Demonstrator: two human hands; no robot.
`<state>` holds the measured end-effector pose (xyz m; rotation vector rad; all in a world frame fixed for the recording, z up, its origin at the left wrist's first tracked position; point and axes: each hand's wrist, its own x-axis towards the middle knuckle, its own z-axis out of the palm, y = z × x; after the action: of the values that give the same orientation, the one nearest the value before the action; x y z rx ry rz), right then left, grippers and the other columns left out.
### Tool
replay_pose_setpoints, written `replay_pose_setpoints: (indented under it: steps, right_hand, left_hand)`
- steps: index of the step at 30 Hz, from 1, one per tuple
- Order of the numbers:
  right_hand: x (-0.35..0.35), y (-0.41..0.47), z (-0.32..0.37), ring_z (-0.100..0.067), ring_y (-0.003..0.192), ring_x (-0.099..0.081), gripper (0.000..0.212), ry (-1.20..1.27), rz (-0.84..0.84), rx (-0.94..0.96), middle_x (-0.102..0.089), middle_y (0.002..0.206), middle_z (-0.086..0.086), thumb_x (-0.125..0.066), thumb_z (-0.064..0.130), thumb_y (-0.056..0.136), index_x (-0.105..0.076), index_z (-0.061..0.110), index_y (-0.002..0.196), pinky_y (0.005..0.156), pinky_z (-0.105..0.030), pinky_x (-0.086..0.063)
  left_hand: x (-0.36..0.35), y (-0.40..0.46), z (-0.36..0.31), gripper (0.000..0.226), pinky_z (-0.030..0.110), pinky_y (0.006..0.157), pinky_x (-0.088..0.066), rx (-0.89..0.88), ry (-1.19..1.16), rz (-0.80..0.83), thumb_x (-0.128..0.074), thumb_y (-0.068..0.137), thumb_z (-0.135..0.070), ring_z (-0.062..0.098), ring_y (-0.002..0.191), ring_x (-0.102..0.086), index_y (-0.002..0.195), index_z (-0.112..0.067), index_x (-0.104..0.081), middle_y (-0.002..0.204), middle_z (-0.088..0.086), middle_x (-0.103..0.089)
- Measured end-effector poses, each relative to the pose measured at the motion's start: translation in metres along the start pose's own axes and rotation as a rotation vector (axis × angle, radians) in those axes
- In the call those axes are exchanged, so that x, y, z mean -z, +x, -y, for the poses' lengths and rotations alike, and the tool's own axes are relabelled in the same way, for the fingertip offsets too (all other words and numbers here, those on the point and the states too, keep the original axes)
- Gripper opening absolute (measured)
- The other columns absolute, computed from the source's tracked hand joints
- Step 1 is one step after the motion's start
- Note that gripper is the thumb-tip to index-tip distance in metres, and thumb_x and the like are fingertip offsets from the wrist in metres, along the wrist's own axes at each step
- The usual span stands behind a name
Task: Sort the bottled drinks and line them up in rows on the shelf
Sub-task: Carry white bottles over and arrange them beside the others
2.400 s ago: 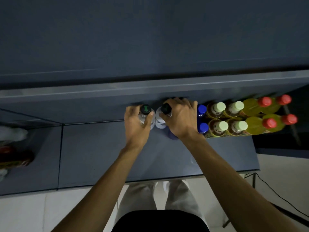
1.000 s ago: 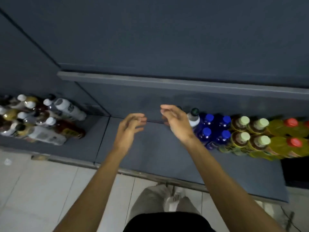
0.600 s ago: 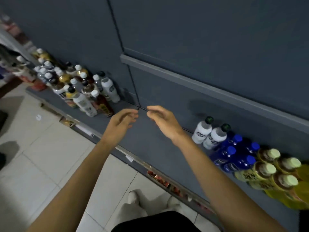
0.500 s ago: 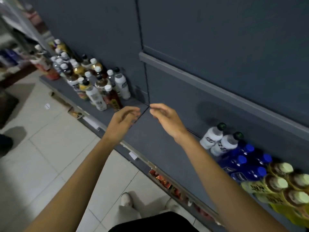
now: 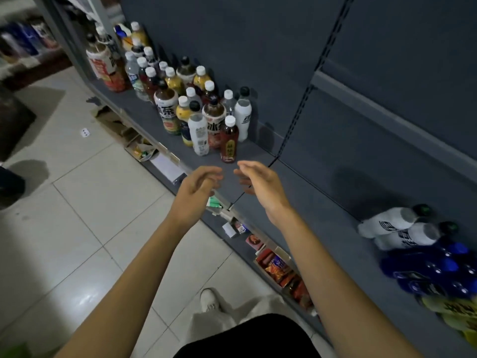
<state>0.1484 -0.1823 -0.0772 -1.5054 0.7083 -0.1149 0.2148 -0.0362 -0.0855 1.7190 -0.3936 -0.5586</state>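
Note:
My left hand (image 5: 197, 187) and my right hand (image 5: 260, 183) hover empty over the front of the grey shelf (image 5: 304, 202), fingers loosely apart. Just beyond them stands an unsorted cluster of bottles; nearest are a dark red-brown bottle with a white cap (image 5: 228, 139), a white-labelled bottle (image 5: 198, 132) and a white bottle with a black cap (image 5: 243, 116). At the far right the sorted rows begin with two white black-capped bottles (image 5: 392, 224), then blue bottles (image 5: 428, 270) and yellow ones (image 5: 459, 311).
More mixed bottles (image 5: 154, 73) fill the shelf further left. Snack packets (image 5: 277, 264) and small boxes lie under the shelf's front edge. The shelf's dark back panel (image 5: 335, 73) rises behind. Pale floor tiles (image 5: 77, 228) spread to the left; my shoe (image 5: 210, 299) is below.
Both hands let go of the two white black-capped bottles at the sorted rows. My view has swung left, and the empty hands now sit close to the unsorted cluster.

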Motion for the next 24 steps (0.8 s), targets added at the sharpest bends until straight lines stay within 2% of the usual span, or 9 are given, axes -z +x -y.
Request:
replay_pose_setpoints:
  steps: [5, 8, 11, 15, 17, 19, 22, 24]
  right_hand:
    - [-0.038, 0.015, 0.0, -0.016, 0.098, -0.067, 0.012, -0.011, -0.037, -0.046, -0.071, 0.105, 0.003, -0.056, 0.03, 0.095, -0.067, 0.032, 0.099, 0.09, -0.033, -0.053]
    - [-0.054, 0.031, 0.005, -0.012, 0.095, -0.067, 0.012, -0.035, -0.041, -0.037, -0.071, 0.103, 0.005, -0.055, 0.031, 0.095, -0.067, 0.032, 0.099, 0.09, -0.033, -0.054]
    - [-0.067, 0.051, 0.009, -0.011, 0.093, -0.068, 0.013, -0.029, -0.046, -0.038, -0.072, 0.101, 0.005, -0.055, 0.031, 0.095, -0.068, 0.031, 0.1, 0.089, -0.033, -0.054]
    - [-0.083, 0.095, 0.017, -0.012, 0.089, -0.068, 0.018, 0.091, -0.095, -0.036, -0.072, 0.1, 0.001, -0.053, 0.023, 0.096, -0.069, 0.021, 0.106, 0.082, -0.028, -0.053]
    - [-0.091, 0.118, 0.024, -0.013, 0.088, -0.067, 0.018, 0.137, -0.113, -0.051, -0.072, 0.099, 0.001, -0.053, 0.02, 0.096, -0.069, 0.022, 0.102, 0.079, -0.028, -0.052]
    - [-0.093, 0.136, 0.028, -0.011, 0.088, -0.067, 0.018, 0.174, -0.148, -0.061, -0.073, 0.101, 0.001, -0.052, 0.02, 0.096, -0.069, 0.023, 0.101, 0.08, -0.029, -0.053]
    - [-0.09, 0.162, 0.035, -0.007, 0.082, -0.068, 0.017, 0.203, -0.199, -0.053, -0.074, 0.096, 0.003, -0.052, 0.018, 0.096, -0.069, 0.023, 0.098, 0.078, -0.029, -0.053]
    - [-0.087, 0.177, 0.043, -0.004, 0.077, -0.068, 0.017, 0.243, -0.248, -0.054, -0.073, 0.092, 0.006, -0.053, 0.016, 0.096, -0.068, 0.024, 0.095, 0.073, -0.026, -0.052]
  left_hand:
    - [0.046, 0.024, 0.01, 0.026, 0.047, 0.091, -0.049, 0.072, -0.001, -0.007, -0.04, 0.098, -0.006, 0.022, 0.099, -0.062, 0.11, -0.014, -0.063, 0.105, 0.0, -0.067]
    - [0.058, 0.045, 0.01, 0.025, 0.044, 0.089, -0.049, 0.08, -0.02, -0.006, -0.041, 0.098, -0.006, 0.02, 0.097, -0.062, 0.11, -0.011, -0.062, 0.103, -0.002, -0.067]
    - [0.062, 0.067, 0.011, 0.025, 0.041, 0.088, -0.05, 0.095, -0.014, 0.019, -0.041, 0.098, -0.006, 0.025, 0.101, -0.062, 0.111, -0.015, -0.061, 0.109, 0.003, -0.066]
    - [0.071, 0.112, 0.009, 0.026, 0.041, 0.086, -0.052, 0.111, -0.028, 0.025, -0.04, 0.098, -0.006, 0.024, 0.103, -0.062, 0.115, -0.014, -0.059, 0.115, 0.004, -0.062]
    - [0.077, 0.138, 0.004, 0.026, 0.041, 0.086, -0.053, 0.123, -0.027, 0.016, -0.04, 0.098, -0.005, 0.019, 0.1, -0.061, 0.115, -0.014, -0.058, 0.115, 0.003, -0.061]
    - [0.082, 0.159, 0.0, 0.026, 0.035, 0.084, -0.051, 0.078, 0.048, 0.045, -0.042, 0.097, -0.004, 0.017, 0.099, -0.06, 0.114, -0.014, -0.059, 0.114, 0.002, -0.061]
    - [0.097, 0.191, 0.001, 0.026, 0.01, 0.077, -0.044, -0.024, 0.213, 0.034, -0.05, 0.093, -0.003, 0.009, 0.095, -0.059, 0.116, -0.012, -0.06, 0.116, 0.001, -0.06]
    - [0.106, 0.212, 0.005, 0.028, 0.004, 0.071, -0.043, 0.001, 0.244, 0.04, -0.053, 0.092, -0.003, 0.013, 0.097, -0.059, 0.117, -0.014, -0.059, 0.117, 0.005, -0.059]
